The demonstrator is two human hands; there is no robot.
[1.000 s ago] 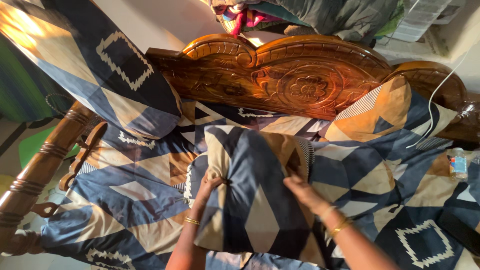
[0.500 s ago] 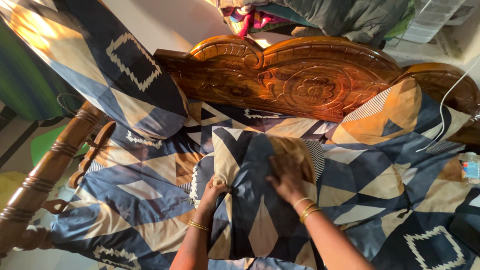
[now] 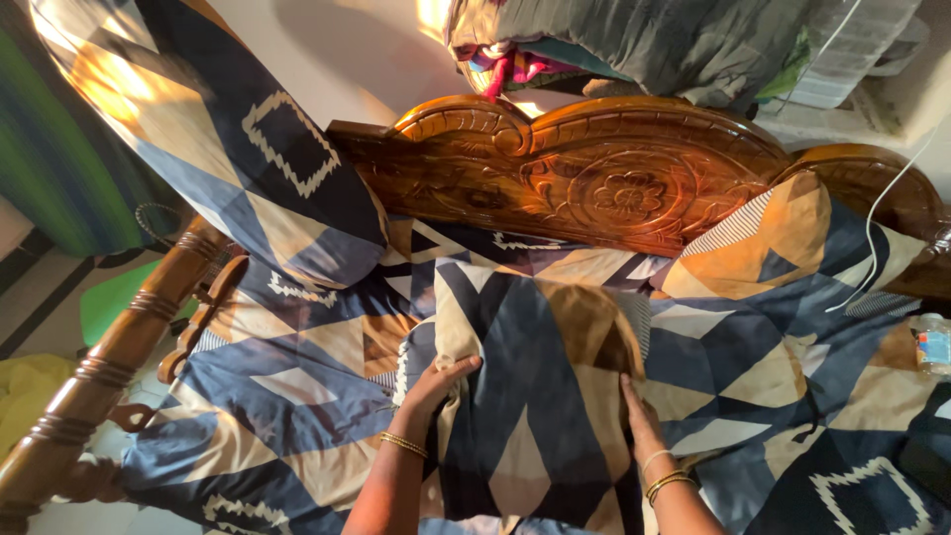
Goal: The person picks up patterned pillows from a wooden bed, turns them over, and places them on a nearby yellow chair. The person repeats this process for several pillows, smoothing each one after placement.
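- Pillow: patterned, lying on matching bedsheet below carved wooden headboard.
- Left hand: fingers pinched on pillow's left edge.
- Right hand: flat, fingers together, pressed against pillow's right side.

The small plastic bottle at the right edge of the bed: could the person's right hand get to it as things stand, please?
Probably yes. The right hand lies flat on the pillow's right side, and only patterned bedsheet shows between it and the bottle. Nothing blocks the way, though it looks a long stretch.
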